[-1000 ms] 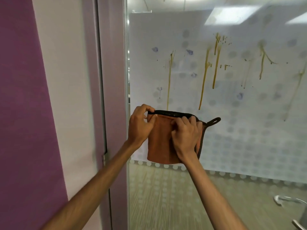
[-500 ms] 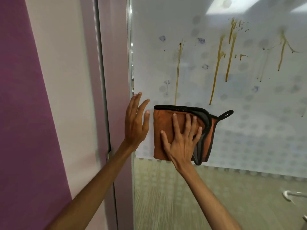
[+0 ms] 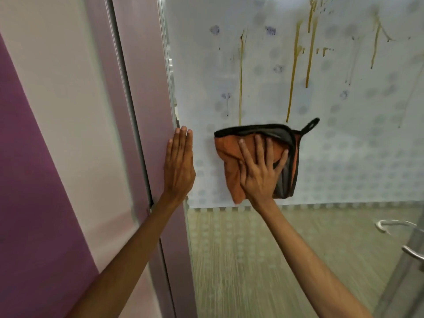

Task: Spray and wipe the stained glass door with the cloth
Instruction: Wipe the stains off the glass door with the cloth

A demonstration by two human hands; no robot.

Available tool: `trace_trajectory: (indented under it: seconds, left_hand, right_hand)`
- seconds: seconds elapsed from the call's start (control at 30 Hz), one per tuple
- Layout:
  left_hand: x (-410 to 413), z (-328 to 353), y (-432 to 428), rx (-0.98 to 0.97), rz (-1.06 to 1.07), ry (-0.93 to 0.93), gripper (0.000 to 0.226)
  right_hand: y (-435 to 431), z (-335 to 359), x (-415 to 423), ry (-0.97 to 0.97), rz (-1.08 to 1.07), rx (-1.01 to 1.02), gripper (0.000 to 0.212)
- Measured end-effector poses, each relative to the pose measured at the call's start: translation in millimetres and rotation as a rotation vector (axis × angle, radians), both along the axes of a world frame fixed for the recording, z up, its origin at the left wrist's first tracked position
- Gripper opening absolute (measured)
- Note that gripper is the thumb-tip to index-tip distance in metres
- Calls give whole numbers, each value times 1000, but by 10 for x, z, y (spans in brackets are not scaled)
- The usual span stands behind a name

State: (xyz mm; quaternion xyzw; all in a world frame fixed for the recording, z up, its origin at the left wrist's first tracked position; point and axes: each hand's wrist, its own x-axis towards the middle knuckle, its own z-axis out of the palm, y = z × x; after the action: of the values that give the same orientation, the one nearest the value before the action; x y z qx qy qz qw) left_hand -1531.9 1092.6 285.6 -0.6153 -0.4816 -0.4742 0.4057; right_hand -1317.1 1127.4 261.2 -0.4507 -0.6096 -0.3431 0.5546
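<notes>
Right hand (image 3: 259, 173) spread flat, pressing folded orange cloth (image 3: 231, 161) against frosted glass door (image 3: 344, 145) below yellow drip stains (image 3: 292, 81), left hand (image 3: 179, 164) open, flat beside door frame (image 3: 142, 88).

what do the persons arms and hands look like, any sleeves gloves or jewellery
Both forearms are bare from the frame's lower edge upward, with no sleeves in sight. The left hand and right hand wear no gloves, and no rings, watch or wristbands show on the fingers or wrists. Fingernails are short and unpainted.
</notes>
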Motion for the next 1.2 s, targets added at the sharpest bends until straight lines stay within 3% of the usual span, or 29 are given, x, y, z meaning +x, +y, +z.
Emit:
trace_trajectory:
  seconds: [0.17,0.33,0.43,0.6,0.8,1.0,1.13,1.2]
  left_hand:
    - [32,4,13,7,-2,-29,86]
    - [41,29,-40,-37,-4,-29,77]
    - [36,49,-99,-90,-18,-10,55]
    - [173,35,-94,-114,12,5,54]
    - [279,-3,-21,-95,39,-13,56]
    - [542,-63,55,-94,56,-40,58]
    - [754,-121,178,-46,90,-64,62]
    - [879,-182,205,-43,58,-58,61]
  right_hand:
    - [-19,129,-276,70,69,3,48]
    - [-141,-551,-22,-185,150,-39,54]
    - [-74,-243,189,-142,81,-15,54]
    - [-19,468,-31,57,88,51,45]
    - [-73,-187,492,-243,156,1,55]
    - [123,713,871,98,38,79,44]
    - [91,206,743,-140,162,43,55]
    - [79,-173,996,-267,171,-6,48]
